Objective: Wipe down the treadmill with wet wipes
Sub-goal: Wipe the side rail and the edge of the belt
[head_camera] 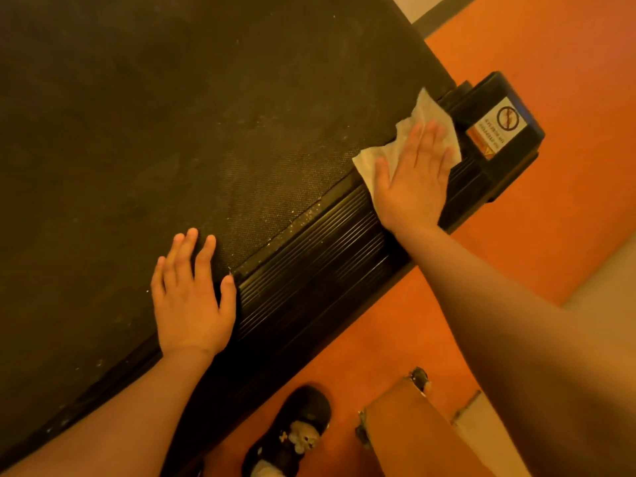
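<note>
Wipe (426, 108) pressed flat under straight-fingered right hand (413, 180), at far end of treadmill rail (309, 249). Left hand (194, 304) flat, empty, beside rail nearer body. Rail's length running hand to hand; next stroke probably back toward left.

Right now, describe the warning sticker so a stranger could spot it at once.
Follow the treadmill's ribbed side rail past the right hand pressing the wipe to the black end cap. The sticker sits there: the only white-and-orange label, bearing a crossed-out circle.
</note>
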Demonstrator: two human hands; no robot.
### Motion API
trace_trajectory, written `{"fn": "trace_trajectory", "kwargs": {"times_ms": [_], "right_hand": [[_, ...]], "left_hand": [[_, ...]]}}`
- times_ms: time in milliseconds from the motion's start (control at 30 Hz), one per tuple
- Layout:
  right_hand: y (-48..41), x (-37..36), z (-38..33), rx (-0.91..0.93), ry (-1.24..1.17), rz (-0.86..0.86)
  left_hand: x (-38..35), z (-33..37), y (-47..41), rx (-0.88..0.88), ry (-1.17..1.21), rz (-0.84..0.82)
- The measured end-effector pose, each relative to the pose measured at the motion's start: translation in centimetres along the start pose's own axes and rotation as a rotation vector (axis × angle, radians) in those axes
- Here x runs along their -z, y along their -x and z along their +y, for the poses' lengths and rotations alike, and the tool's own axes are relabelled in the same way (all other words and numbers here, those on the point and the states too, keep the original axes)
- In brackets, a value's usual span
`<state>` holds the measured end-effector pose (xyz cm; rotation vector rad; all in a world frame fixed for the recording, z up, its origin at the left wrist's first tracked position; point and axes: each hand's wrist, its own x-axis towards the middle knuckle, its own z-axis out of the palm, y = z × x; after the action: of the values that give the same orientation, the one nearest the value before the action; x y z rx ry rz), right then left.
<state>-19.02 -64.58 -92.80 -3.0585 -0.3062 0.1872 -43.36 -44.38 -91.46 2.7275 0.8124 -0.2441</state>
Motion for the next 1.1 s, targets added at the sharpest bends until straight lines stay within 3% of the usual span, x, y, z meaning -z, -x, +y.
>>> {"fn": "trace_trajectory", "kwargs": {"times_ms": [67,200,333,400,833,1100], "right_hand": [[-1.5,0.5,2.2,-0.022,-0.04,-0.007],[-0.6,0.8,5.7,-0.308,-0.119,0.011],[2.8,0.2,3.3,-0.648,-0.377,0.112],[3.8,-0.2,1.8,-0.72,-0.474,0.154],[0.7,-0.6,4.8,-0.708,-0.484,0.18],[9.9,-1.8,-1.9,-0.621,-0.496,0.177]], "left_hand": [[-0.1,0.0,0.0,-0.004,-0.007,-0.005],[-0.1,0.0,0.0,-0.01,0.006,-0.006],[-0.2,0.0,-0.1,-0.003,0.018,-0.004],[-0.2,-0.1,-0.1,-0.001,0.021,0.003],[-0.4,-0.1,0.0,-0.024,0.014,0.025],[-0.7,-0.3,0.1,-0.034,0.049,0.05]]}}
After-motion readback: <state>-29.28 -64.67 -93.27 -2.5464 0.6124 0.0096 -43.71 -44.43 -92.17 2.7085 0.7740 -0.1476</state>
